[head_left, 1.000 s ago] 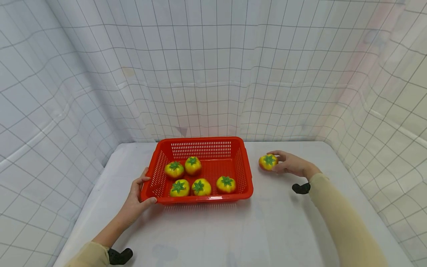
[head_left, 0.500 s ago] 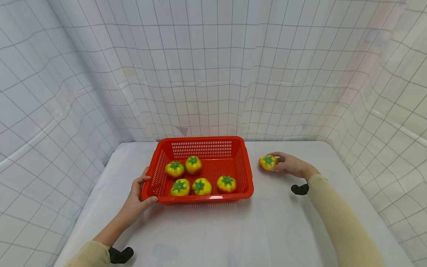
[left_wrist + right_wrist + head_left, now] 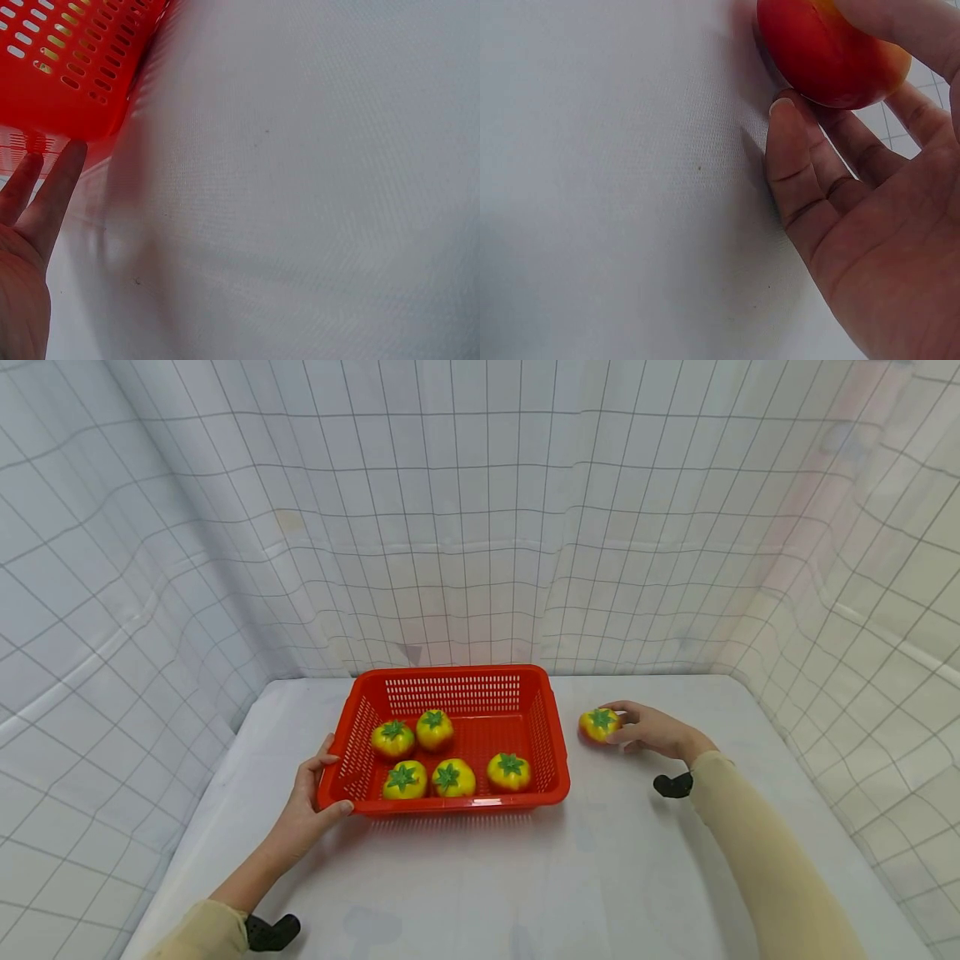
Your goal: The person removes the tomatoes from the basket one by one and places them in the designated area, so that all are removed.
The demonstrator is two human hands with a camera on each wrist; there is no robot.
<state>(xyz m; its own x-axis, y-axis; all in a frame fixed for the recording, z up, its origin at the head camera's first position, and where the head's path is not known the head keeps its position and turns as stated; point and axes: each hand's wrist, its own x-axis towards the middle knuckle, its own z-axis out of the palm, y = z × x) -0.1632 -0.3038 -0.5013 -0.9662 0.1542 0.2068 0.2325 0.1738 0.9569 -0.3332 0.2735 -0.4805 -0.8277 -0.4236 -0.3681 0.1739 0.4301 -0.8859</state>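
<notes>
Both sets of fingers clamp: left hand [image 3: 303,800], lower left, on the red basket [image 3: 465,806], likely steadying it; right hand [image 3: 657,730], centre right, round a fruit [image 3: 595,727].

Red basket [image 3: 483,735], ctr of frame, is looking like glossy, perforated plastic; fruit [image 3: 594,727], R of ctr, is showing smooth, semi-gloss skin. Worktop [image 3: 480,885], lower half, is looking matt w/ fine weave; curtain [image 3: 465,510], upper half, like creased cloth.

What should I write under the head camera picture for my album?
Left hand touching a red basket with five fruits inside, right hand holding a sixth fruit outside it.
</notes>
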